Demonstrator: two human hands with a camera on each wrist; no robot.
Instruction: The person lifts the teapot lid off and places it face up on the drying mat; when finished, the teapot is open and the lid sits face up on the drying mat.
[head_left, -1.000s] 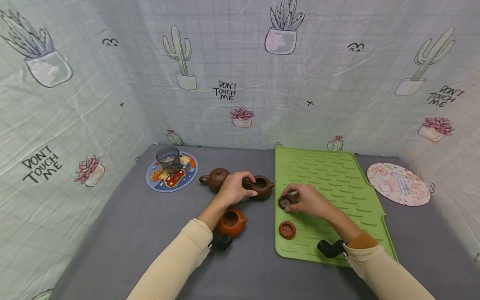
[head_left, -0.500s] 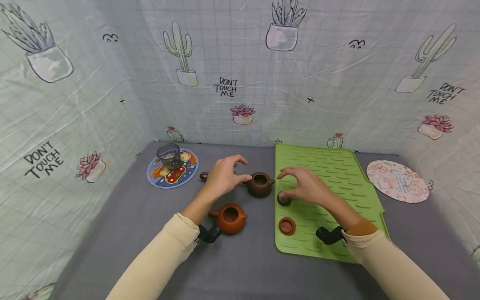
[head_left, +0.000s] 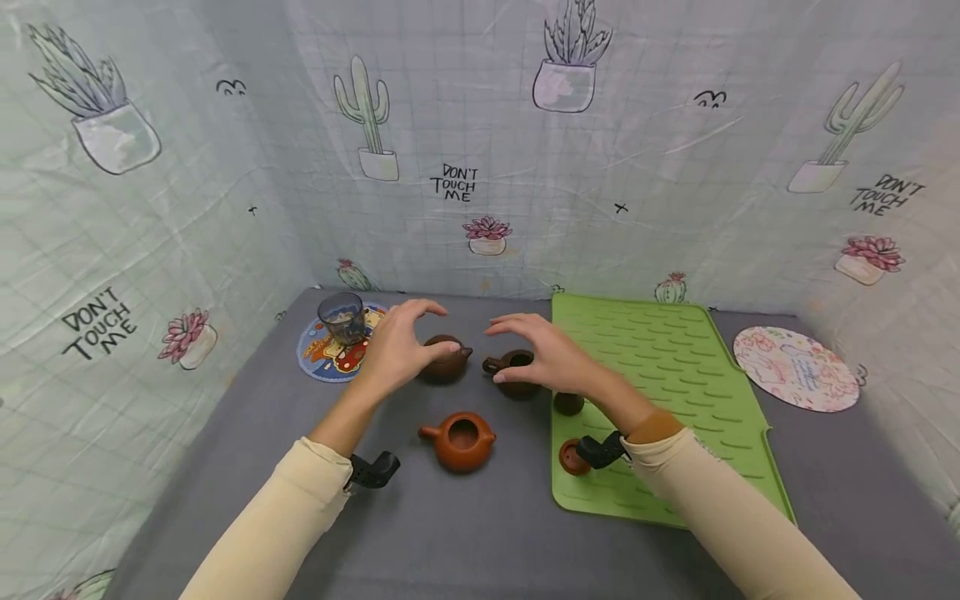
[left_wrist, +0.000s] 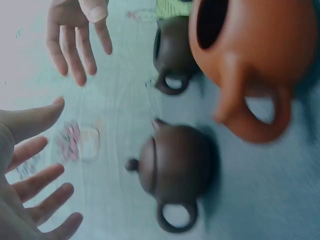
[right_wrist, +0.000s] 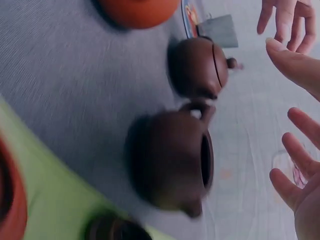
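Observation:
My left hand (head_left: 397, 350) hovers empty by the lidded brown teapot (head_left: 444, 367), its thumb and fingers spread apart. The left wrist view shows that teapot's knobbed lid (left_wrist: 147, 165) seated on it. Above the lidless dark brown teapot (right_wrist: 167, 160), my right hand (head_left: 553, 354) is also empty, fingers and thumb apart; it hides part of that teapot in the head view. A lidless orange teapot (head_left: 461, 446) stands nearer, handle to the left. On the green mat's left edge lie a dark lid (head_left: 568, 404) and an orange lid (head_left: 572, 457), the latter partly covered by the right wrist camera.
The ridged green mat (head_left: 660, 383) lies to the right on the grey tablecloth (head_left: 480, 533). A dark see-through glass (head_left: 342, 317) stands on a round blue coaster (head_left: 318, 358) at back left. A pink floral round mat (head_left: 797, 367) lies far right. Printed cloth walls surround the table.
The right hand has let go of the dark lid, now turned over on the mat, and moved left over the lidless dark teapot. The left hand has lifted off and moved left.

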